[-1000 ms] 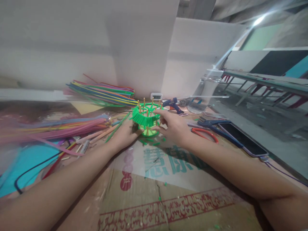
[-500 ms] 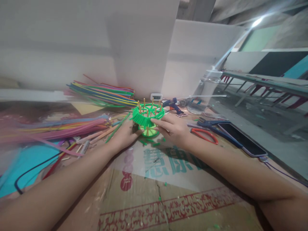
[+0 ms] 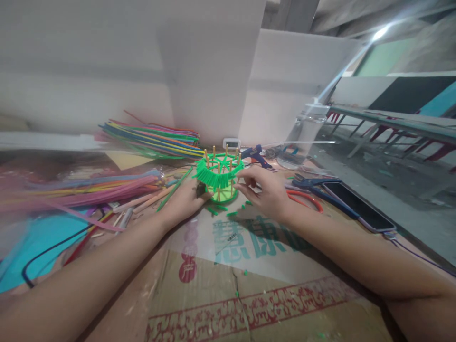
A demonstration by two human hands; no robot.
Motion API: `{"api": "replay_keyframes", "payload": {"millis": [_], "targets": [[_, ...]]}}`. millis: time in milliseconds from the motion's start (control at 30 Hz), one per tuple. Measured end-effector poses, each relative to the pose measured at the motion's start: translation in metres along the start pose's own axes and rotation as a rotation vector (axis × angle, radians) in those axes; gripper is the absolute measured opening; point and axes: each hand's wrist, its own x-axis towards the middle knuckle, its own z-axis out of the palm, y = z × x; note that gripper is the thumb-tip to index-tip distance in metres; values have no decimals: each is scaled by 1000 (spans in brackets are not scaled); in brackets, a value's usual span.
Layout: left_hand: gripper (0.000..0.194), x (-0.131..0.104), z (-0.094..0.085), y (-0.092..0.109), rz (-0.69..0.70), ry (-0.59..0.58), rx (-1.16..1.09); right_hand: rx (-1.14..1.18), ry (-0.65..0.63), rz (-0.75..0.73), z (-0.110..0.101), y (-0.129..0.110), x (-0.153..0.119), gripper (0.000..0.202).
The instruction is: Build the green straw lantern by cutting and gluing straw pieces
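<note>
A round green frame (image 3: 215, 179) with upright wooden pegs and a fringe of short green pieces stands on the cardboard. My left hand (image 3: 190, 197) grips its lower left side, thumb at the base and the other fingers partly hidden. Close to the frame's right side, my right hand (image 3: 265, 190) has its thumb and forefinger bent toward each other; anything between the fingertips is too small to make out. Short green pieces (image 3: 231, 213) lie in front of the base.
Colourful pipe cleaners (image 3: 153, 140) lie behind left, with more at the left. A glue gun (image 3: 257, 156), a clear pump bottle (image 3: 306, 133), blue-handled pliers (image 3: 331, 197), red handles (image 3: 308, 197) and a phone (image 3: 359, 205) are at the right.
My right hand has moved slightly right, off the front of the fringe to the frame's right side. The left hand keeps its hold.
</note>
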Motion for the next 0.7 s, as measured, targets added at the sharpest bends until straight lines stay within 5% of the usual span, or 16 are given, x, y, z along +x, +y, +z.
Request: {"api": "replay_keyframes", "payload": {"millis": [133,367,567,700], "targets": [[22,-1,0,-1,-1,2,16,67,-22,88,-15,-1,-13,20],[22,0,-1,2,33,7,-12,45,-101,259,-28,17,-28,9],[21,-1,-1,0,-70,-14,68,43,-112,240,-29,21,-2,17],[19,-2,-1,-1,-54,-24,46,-77,-117,93,-20,32,13,20]]}}
